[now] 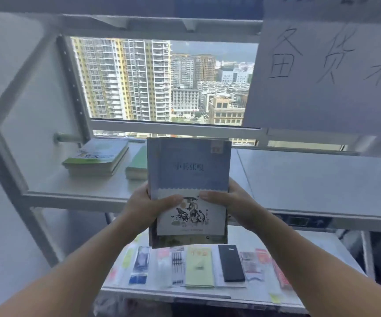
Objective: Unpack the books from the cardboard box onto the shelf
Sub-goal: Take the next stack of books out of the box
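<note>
A stack of books (188,170) with a blue and white cover and an ink drawing on top is held up in front of the white metal shelf (77,191). My left hand (148,204) grips its left edge, thumb on the cover. My right hand (233,202) grips the right edge, thumb on the cover too. On the shelf behind lie a green-covered pile of books (95,156) at the left and a second green pile (138,163), partly hidden by the held stack. The cardboard box is out of view.
The right half of the shelf board (322,179) is bare. A lower shelf (242,291) holds several packets of stationery, a yellow-green booklet (199,267) and a black case (230,263). A paper sign (326,72) with handwriting hangs at upper right. A window lies behind.
</note>
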The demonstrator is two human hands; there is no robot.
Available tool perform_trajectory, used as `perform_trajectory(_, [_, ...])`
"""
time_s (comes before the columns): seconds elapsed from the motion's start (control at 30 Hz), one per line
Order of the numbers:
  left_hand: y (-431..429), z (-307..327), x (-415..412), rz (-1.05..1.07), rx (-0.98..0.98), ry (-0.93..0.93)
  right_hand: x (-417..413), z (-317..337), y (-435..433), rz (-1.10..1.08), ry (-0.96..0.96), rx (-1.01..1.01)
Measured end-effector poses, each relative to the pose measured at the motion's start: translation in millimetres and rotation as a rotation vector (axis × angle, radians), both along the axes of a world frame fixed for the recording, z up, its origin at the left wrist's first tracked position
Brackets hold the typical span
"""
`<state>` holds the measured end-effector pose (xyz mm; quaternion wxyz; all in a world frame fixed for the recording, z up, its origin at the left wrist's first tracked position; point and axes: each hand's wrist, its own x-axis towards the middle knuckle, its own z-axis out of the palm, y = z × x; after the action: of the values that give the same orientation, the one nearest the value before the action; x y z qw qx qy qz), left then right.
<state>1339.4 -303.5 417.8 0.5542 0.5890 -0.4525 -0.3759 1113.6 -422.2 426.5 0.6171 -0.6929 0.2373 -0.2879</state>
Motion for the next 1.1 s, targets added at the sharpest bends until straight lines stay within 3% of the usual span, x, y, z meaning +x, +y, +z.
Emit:
perform_trajectory(0.17, [-64.5, 13.7, -28.9, -0.095, -0.017, -0.084, -34.1, 5.8, -57.4, -0.008, -0.021, -0.024])
perform_trajectory(0.53, [-184.5, 19.8, -6.8, -0.184, -0.081, -0.100, -22.2, 17.8, -152.5, -0.102, -0.024, -0.086])
perform_trajectory(0.73, [-207.5, -25.7, -7.7, -0.169, -0.068, -0.068, -13.8, -25.6, -167.4, -0.182, -0.102, -0.024])
perform_trajectory(0.93, [-210.2, -34.0, -10.3, -0.143, -0.014, -0.067, -10.5, -45.5, -173.7, -0.283, 0.005, -0.089])
perform_trajectory(1.03, [-219.9, -16.7, -13.6, -0.110, 0.091, -0.053, -8.5, -30.4, -186.7, -0.258, 0.050, 0.085])
perform_trajectory(1.1, [-227.5, -9.3, -17.0, -0.040, 0.273, 0.053, -9.0, -20.5, -195.6, -0.272, 0.177, 0.281])
